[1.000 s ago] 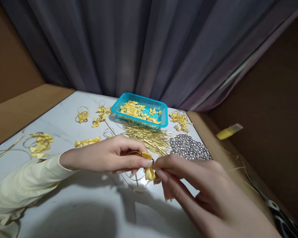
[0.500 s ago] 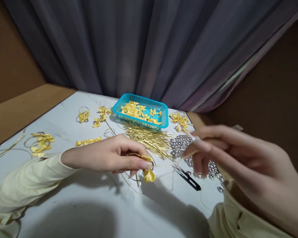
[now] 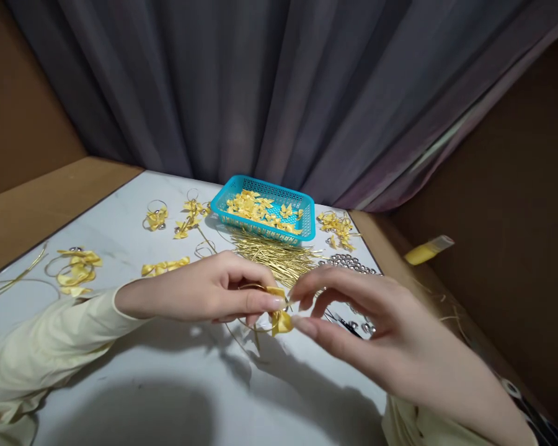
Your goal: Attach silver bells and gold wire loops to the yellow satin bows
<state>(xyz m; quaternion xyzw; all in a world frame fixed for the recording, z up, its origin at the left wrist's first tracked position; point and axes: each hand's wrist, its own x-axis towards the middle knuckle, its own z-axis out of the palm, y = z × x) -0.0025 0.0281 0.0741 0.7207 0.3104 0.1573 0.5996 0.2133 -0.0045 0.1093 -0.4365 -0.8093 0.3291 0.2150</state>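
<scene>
A yellow ribbon bow (image 3: 282,322) with thin gold cord is pinched between the thumb and fingers of my left hand (image 3: 218,291). My right hand (image 3: 376,316) is at the bow's right side, its thumb and index fingertip a little apart; the thumb tip is by the bow's edge, and whether it touches is unclear. A small silver bead shows at the bow, partly hidden by my fingers. Black thread snips (image 3: 346,325) lie on the table, partly covered by my right hand. Silver beads (image 3: 348,261) lie behind that hand.
A blue basket (image 3: 309,217) of yellow bows stands at the back of the white table (image 3: 134,384). Gold ties (image 3: 279,257) are heaped before it. Finished-looking bow loops (image 3: 77,269) lie at the left, more bows (image 3: 337,229) at the right. A yellow-handled tool (image 3: 428,251) is at the right.
My right hand has moved left and in to the bow, uncovering the yellow-handled tool and covering more of the snips. My left hand still holds the bow in nearly the same place.
</scene>
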